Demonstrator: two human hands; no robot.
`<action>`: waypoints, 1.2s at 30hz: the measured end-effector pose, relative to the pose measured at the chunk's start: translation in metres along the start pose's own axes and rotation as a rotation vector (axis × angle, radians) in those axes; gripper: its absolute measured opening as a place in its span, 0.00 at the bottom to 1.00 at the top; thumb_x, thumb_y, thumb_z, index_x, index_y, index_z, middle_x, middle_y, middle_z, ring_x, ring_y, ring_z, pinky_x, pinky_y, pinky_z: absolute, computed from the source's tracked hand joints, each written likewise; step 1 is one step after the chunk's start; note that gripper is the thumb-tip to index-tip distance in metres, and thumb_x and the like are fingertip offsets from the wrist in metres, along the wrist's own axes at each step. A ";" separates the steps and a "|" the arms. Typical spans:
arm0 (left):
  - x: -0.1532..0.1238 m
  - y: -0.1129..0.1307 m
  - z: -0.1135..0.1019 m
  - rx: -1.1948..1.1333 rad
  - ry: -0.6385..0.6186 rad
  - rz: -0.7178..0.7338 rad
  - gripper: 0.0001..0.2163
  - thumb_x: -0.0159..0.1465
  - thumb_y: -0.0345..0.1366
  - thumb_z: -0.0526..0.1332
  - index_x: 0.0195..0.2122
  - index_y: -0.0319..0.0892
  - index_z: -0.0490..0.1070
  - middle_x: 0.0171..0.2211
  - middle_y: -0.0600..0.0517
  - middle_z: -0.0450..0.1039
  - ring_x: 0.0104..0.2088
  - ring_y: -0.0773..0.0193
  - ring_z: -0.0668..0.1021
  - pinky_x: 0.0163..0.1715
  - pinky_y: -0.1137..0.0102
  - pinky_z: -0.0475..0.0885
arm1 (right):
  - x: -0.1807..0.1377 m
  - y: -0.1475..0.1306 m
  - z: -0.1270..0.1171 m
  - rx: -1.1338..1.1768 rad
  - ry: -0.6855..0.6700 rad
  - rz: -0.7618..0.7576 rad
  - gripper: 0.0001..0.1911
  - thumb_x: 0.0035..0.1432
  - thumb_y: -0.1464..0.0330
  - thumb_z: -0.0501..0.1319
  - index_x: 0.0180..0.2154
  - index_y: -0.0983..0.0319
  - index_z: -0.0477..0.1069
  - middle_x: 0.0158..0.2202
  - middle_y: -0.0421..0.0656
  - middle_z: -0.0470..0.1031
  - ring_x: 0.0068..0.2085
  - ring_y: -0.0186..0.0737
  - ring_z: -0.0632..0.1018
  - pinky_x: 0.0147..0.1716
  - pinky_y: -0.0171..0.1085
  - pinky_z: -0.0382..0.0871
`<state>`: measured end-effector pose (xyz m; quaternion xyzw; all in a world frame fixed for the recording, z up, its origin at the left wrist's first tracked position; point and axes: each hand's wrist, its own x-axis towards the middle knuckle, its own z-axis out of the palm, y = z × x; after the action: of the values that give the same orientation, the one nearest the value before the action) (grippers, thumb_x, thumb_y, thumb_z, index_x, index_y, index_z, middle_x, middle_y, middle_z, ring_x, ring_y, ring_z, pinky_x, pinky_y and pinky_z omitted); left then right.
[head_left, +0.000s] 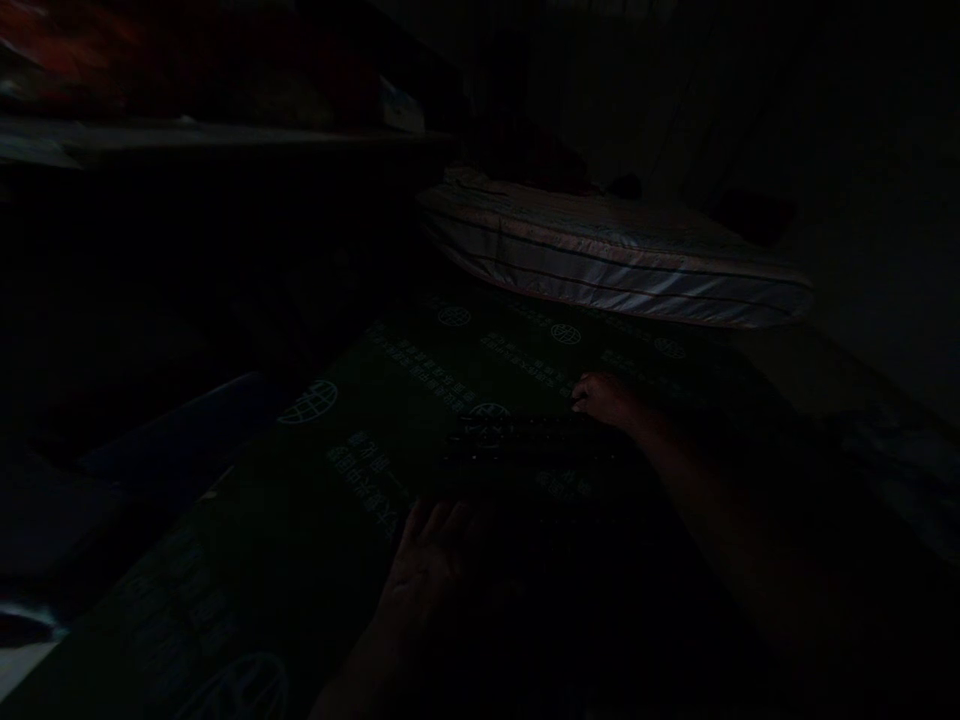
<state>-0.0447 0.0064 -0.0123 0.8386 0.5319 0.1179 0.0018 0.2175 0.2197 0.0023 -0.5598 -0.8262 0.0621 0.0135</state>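
Right grip [600, 397] is curled, whether holding I cannot tell; open left grip [429, 562] should steady the dark item [529, 447] mid-frame.

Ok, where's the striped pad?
Head view, upper right of centre: striped pad lies at the far end of the green board, beyond the right hand.

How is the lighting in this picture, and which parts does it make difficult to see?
Head view: very dark overall; the striped pad is among the brighter areas, with a dull sheen along its side. Head view: left hand and right hand show dimly; the dark item between them sinks into shadow, its outline unclear.
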 end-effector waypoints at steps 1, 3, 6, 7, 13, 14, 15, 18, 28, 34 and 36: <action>0.000 0.000 -0.001 -0.010 -0.007 0.004 0.29 0.57 0.54 0.61 0.56 0.45 0.64 0.50 0.44 0.70 0.49 0.48 0.71 0.52 0.48 0.58 | -0.001 -0.001 -0.002 0.003 0.015 -0.001 0.04 0.50 0.71 0.64 0.31 0.61 0.76 0.37 0.43 0.76 0.38 0.39 0.76 0.35 0.33 0.65; 0.001 0.001 -0.002 -0.027 -0.022 0.005 0.28 0.58 0.54 0.59 0.56 0.45 0.64 0.51 0.44 0.70 0.49 0.49 0.71 0.53 0.49 0.58 | -0.005 -0.003 -0.008 0.010 0.047 -0.008 0.03 0.50 0.71 0.64 0.31 0.62 0.76 0.38 0.44 0.75 0.39 0.39 0.75 0.36 0.34 0.65; 0.001 0.003 -0.003 -0.040 -0.052 -0.026 0.30 0.57 0.55 0.59 0.56 0.45 0.63 0.52 0.45 0.70 0.50 0.48 0.71 0.53 0.49 0.57 | -0.023 -0.009 -0.020 0.038 0.096 -0.043 0.04 0.52 0.71 0.63 0.33 0.61 0.75 0.41 0.44 0.74 0.41 0.39 0.75 0.40 0.35 0.66; 0.002 0.004 -0.004 -0.045 -0.065 -0.040 0.30 0.57 0.55 0.59 0.57 0.45 0.62 0.52 0.44 0.70 0.50 0.48 0.71 0.53 0.48 0.57 | -0.033 -0.012 -0.024 0.063 0.119 -0.065 0.05 0.52 0.71 0.63 0.34 0.61 0.75 0.41 0.43 0.74 0.42 0.39 0.75 0.41 0.36 0.67; 0.008 0.009 -0.011 -0.098 -0.167 -0.067 0.30 0.57 0.55 0.59 0.56 0.42 0.64 0.53 0.43 0.69 0.51 0.47 0.70 0.53 0.48 0.57 | -0.125 -0.039 -0.018 0.339 0.303 -0.195 0.06 0.51 0.72 0.63 0.34 0.60 0.75 0.43 0.45 0.76 0.44 0.42 0.76 0.44 0.42 0.71; 0.009 0.009 -0.013 -0.101 -0.170 -0.073 0.30 0.57 0.54 0.60 0.56 0.41 0.64 0.53 0.43 0.68 0.52 0.47 0.69 0.54 0.49 0.57 | -0.141 -0.045 -0.013 0.350 0.317 -0.191 0.06 0.52 0.72 0.62 0.34 0.60 0.75 0.43 0.45 0.76 0.45 0.43 0.76 0.45 0.43 0.71; 0.009 0.010 -0.014 -0.103 -0.173 -0.078 0.30 0.57 0.54 0.60 0.56 0.41 0.64 0.54 0.43 0.68 0.52 0.47 0.69 0.54 0.49 0.57 | -0.157 -0.050 -0.007 0.354 0.332 -0.182 0.06 0.52 0.72 0.62 0.34 0.59 0.75 0.44 0.45 0.76 0.46 0.44 0.76 0.46 0.45 0.71; 0.010 0.013 -0.018 -0.102 -0.169 -0.085 0.29 0.57 0.54 0.59 0.55 0.41 0.64 0.54 0.43 0.68 0.52 0.47 0.69 0.54 0.49 0.56 | -0.196 -0.065 0.009 0.374 0.358 -0.095 0.06 0.54 0.70 0.61 0.35 0.59 0.76 0.45 0.46 0.76 0.47 0.46 0.76 0.46 0.47 0.72; 0.010 0.017 -0.022 -0.091 -0.155 -0.079 0.29 0.57 0.54 0.59 0.54 0.39 0.65 0.53 0.43 0.68 0.52 0.47 0.69 0.54 0.51 0.57 | -0.219 -0.097 0.032 0.265 0.374 -0.080 0.07 0.54 0.71 0.61 0.36 0.58 0.76 0.47 0.48 0.75 0.50 0.50 0.74 0.48 0.52 0.71; 0.008 0.016 -0.020 -0.112 -0.137 -0.070 0.28 0.58 0.55 0.58 0.53 0.41 0.65 0.51 0.44 0.69 0.50 0.48 0.70 0.52 0.51 0.58 | -0.210 -0.104 0.030 0.175 0.382 -0.138 0.08 0.53 0.72 0.62 0.36 0.58 0.76 0.48 0.47 0.74 0.52 0.50 0.73 0.49 0.51 0.71; 0.008 0.016 -0.019 -0.119 -0.124 -0.059 0.28 0.59 0.56 0.57 0.53 0.41 0.65 0.50 0.44 0.70 0.50 0.48 0.70 0.52 0.51 0.58 | -0.209 -0.106 0.030 0.166 0.370 -0.141 0.08 0.53 0.72 0.61 0.36 0.59 0.76 0.48 0.48 0.74 0.52 0.50 0.72 0.49 0.51 0.70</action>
<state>-0.0314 0.0041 0.0097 0.8267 0.5472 0.0969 0.0879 0.1949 -0.0149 -0.0048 -0.4996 -0.8386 0.0250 0.2156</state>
